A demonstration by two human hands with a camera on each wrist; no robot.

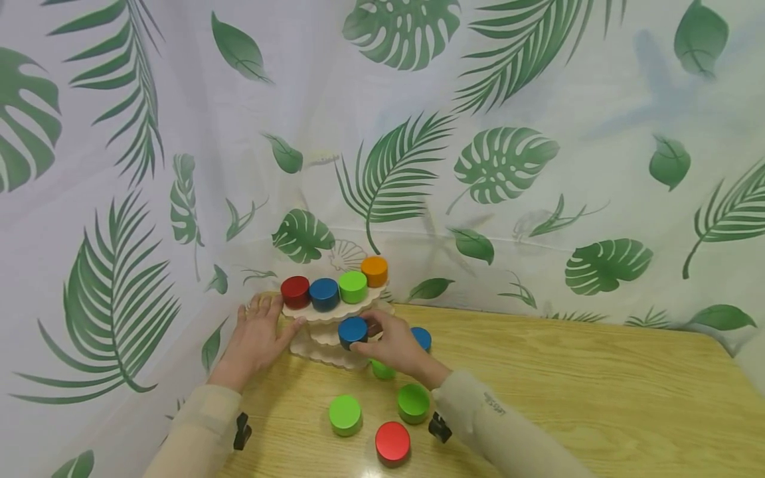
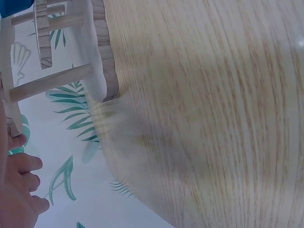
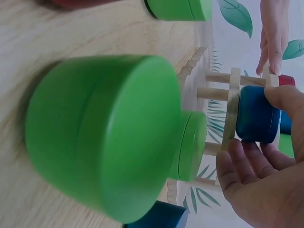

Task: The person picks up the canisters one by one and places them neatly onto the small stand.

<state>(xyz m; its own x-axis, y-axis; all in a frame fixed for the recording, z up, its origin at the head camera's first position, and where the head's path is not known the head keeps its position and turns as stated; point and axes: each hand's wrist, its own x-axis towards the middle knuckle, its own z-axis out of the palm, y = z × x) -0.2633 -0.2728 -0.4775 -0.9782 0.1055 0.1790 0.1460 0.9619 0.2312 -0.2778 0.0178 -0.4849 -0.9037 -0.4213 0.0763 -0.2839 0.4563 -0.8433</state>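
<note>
While pale yellow wood-grain tabletop (image 1: pixel 574 385) spreads from approx 3 to 7 o'clock in the head view, white leaf-print cloth (image 1: pixel 412 93) hangs behind it and down the 9 o'clock side, green monstera + palm fronds all over, w/ some soft shadows. Scalloped wooden stand (image 1: pixel 325 358), pale, 3 tiers on round posts, is at approx 7 o'clock, near the cloth. Blue cylinder (image 1: pixel 352 330), deep glossy blue w/ flat top, rounded edges & thin seam near its upper end (R wrist view), is at the stand's mid tier, below the top one; can't tell if the board bears its full wt. R hand (image 1: pixel 397 342) holds it btwn thumb & fingers, wrist toward 4 o'clock. L hand (image 1: pixel 257 338), at the cyl.'s 9 o'clock, has fingers loosely extended, thumb touching the top tier's edge. Up on that tier, from 10 round to 1 o'clock of the held cyl.: dark red cylinder (image 1: pixel 295 292), second blue cylinder (image 1: pixel 325 295), lime cylinder (image 1: pixel 352 287), orange cylinder (image 1: pixel 374 271). On the tabletop: third blue cylinder (image 1: pixel 422 339) at 3 o'clock, partly hidden; darker green cylinder (image 1: pixel 413 403) btwn 4 & 5; bright red cylinder (image 1: pixel 392 443) past 5; light green cylinder (image 1: pixel 344 415) at 6.
</note>
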